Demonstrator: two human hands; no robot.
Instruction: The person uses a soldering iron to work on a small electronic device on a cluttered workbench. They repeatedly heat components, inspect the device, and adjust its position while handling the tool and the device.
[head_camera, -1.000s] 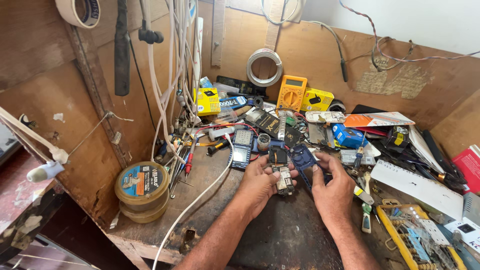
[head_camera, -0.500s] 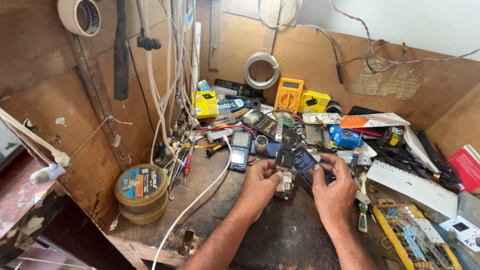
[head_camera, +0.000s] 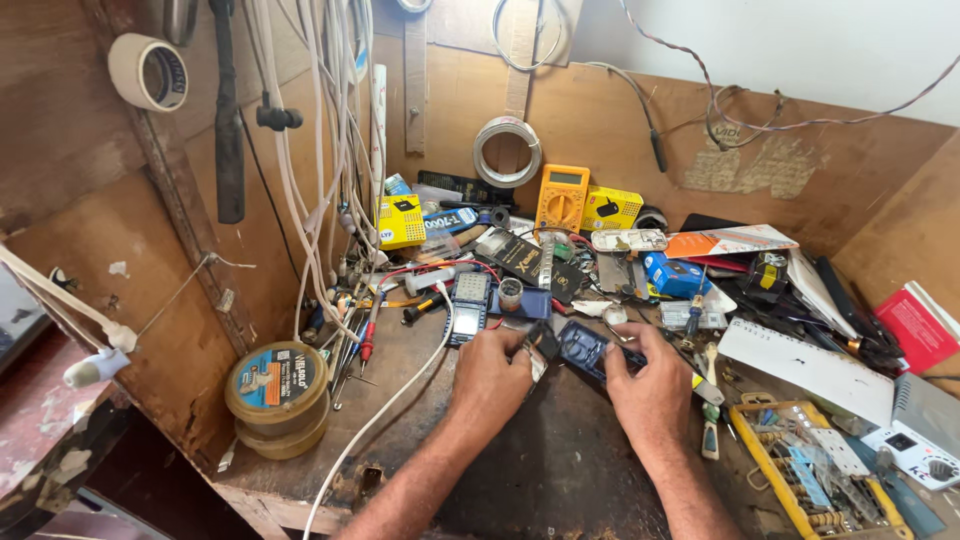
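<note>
Change: against the earlier frames the view sits closer and lower; both hands stay at the centre of the frame on the same small devices, the dark phone now angled out to the right.
Left hand (head_camera: 492, 377): fingers curled shut around a small dark part (head_camera: 541, 340) with a pale piece beneath it, at centre frame.
Right hand (head_camera: 652, 383): closed on the dark blue phone (head_camera: 585, 349), thumb on its right end, fingers underneath.
Where the phone lies: just above the dark bench mat (head_camera: 560, 470), between the two hands, touching both.
Axis: the phone's long side runs from upper left to lower right; the small part meets its left end, so the left hand is nearer that joint.
Nearby: grey keypad phone (head_camera: 469, 303) just above the left hand; white cable (head_camera: 400, 395) passing left of the left wrist; yellow multimeter (head_camera: 562, 197) further up.
Hidden: the fingertips cover the joint; whether the small part is attached to the phone cannot be told.
</note>
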